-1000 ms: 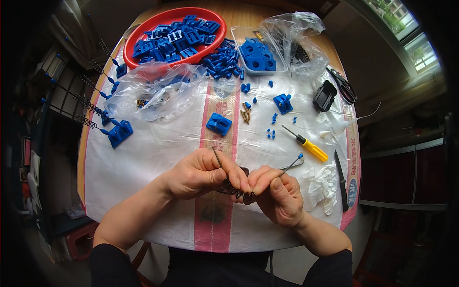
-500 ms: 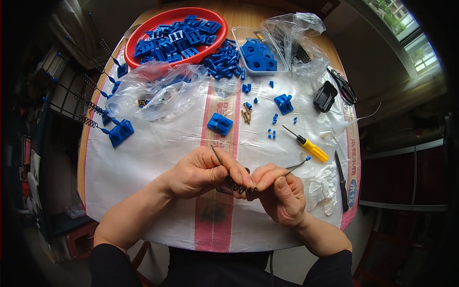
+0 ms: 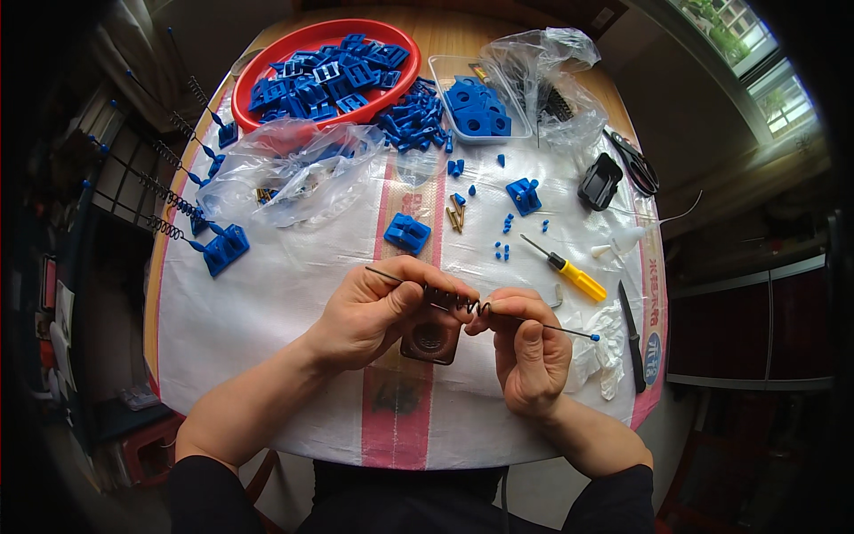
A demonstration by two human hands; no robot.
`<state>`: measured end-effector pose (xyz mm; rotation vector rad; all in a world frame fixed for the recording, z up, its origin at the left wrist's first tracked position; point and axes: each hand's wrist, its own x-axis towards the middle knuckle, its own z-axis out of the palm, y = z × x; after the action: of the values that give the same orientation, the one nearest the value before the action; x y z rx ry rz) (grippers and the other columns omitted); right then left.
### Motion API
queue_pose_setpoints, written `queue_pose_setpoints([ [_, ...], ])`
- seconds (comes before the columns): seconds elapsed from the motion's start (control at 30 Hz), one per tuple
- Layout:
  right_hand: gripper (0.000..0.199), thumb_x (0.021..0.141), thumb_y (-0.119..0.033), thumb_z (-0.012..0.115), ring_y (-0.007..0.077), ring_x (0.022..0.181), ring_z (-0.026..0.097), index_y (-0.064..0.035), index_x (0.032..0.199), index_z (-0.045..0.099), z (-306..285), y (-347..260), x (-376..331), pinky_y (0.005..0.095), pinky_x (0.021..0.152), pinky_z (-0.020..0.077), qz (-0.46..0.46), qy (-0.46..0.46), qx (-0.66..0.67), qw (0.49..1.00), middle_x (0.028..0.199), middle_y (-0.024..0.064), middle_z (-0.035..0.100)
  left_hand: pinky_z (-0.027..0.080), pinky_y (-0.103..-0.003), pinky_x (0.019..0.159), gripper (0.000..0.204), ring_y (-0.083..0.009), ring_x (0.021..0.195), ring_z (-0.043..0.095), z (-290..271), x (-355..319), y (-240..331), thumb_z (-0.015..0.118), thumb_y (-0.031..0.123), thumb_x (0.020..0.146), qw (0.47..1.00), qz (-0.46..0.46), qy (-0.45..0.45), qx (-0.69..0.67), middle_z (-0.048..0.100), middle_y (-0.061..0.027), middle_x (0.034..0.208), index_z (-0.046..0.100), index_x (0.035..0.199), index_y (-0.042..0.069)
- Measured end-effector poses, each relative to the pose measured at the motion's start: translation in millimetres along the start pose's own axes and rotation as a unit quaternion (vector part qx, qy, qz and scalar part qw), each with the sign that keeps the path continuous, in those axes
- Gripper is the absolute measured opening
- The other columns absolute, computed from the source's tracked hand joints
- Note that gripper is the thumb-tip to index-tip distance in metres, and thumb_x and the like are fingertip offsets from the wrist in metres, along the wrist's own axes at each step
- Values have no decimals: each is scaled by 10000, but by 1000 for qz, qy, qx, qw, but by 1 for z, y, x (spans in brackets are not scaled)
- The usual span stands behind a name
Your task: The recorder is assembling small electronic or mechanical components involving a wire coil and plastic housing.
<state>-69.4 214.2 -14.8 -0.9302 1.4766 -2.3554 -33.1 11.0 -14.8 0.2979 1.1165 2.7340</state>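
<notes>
Right hand [image 3: 531, 351]: fingers hold the black coiled wire [image 3: 473, 307] just right of its coils; whether the thumb presses on it, I cannot tell.
Left hand [image 3: 378, 307]: thumb and fingers pinch the same wire at the left end of the coils, close to the right hand.
Brown block [image 3: 431, 343]: lies on the white sheet [image 3: 249, 347] over the bench, below the left hand; a sudden drop of the wire could knock it.
Coiled wire: between the hands, its straight ends reaching out left and right; if one pinch slips, the coil could twist or jump free, and uneven pressure could bend it.
Blue tip [image 3: 595, 337]: on the wire's right end, over or beside the crumpled tissue [image 3: 600, 356]; a sideways swing could snag it there.
Knife [image 3: 632, 334]: right of the tissue; reaching blindly that way could mean a cut.
Screwdriver [image 3: 578, 276]: farther than the tissue, yellow handle toward the near right.
Blue base [image 3: 408, 233]: beyond the left hand.
Tiny blue caps [image 3: 507, 222]: loose beyond the hands; a brushing wrist could scatter them.
Red basin [image 3: 245, 98]: far left, heaped with blue parts.
</notes>
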Motion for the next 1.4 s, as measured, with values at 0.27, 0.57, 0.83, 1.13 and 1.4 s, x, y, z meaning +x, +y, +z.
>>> queue_pose_setpoints([
  [0.27, 321, 1048, -163, 386, 211, 982, 597, 82, 1222, 499, -2, 2, 1, 351, 883, 488, 16, 28, 8, 999, 1171, 163, 528, 533, -367, 929, 395, -231, 1054, 651, 1, 0, 0, 521, 251, 996, 1000, 2, 23, 7, 582, -197, 1267, 531, 1257, -46],
  [0.57, 250, 1036, -130, 419, 200, 953, 619, 53, 1189, 493, -5, 1, 6, 345, 878, 495, 35, 74, 51, 995, 1160, 163, 565, 536, -321, 846, 367, -199, 947, 648, -3, 0, 1, 479, 191, 1024, 999, 16, 29, -10, 602, -151, 1133, 502, 1300, -50],
  [0.83, 219, 1033, -125, 430, 187, 938, 628, 42, 1165, 483, -10, -5, 14, 352, 883, 508, 31, 101, 51, 993, 1139, 168, 587, 482, -216, 615, 307, -97, 706, 592, -2, -3, 8, 459, 147, 1030, 989, -49, 80, 112, 640, -74, 888, 577, 1235, -49],
  [1.13, 299, 1023, -109, 455, 190, 1003, 626, 40, 1282, 462, -19, -6, 19, 375, 895, 519, 27, 98, 51, 993, 1220, 189, 585, 480, -201, 647, 335, -67, 731, 602, 12, -4, 13, 544, 44, 962, 964, -41, 66, 253, 682, -63, 879, 548, 1290, -24],
  [1.4, 517, 1010, -157, 488, 264, 1332, 440, 20, 1466, 319, -14, -10, 18, 377, 1021, 395, 31, -31, -25, 999, 1468, 190, 427, 505, -239, 764, 464, -100, 854, 640, 14, -5, 13, 602, 12, 919, 974, -61, 25, 215, 706, -102, 931, 483, 1367, -4],
])
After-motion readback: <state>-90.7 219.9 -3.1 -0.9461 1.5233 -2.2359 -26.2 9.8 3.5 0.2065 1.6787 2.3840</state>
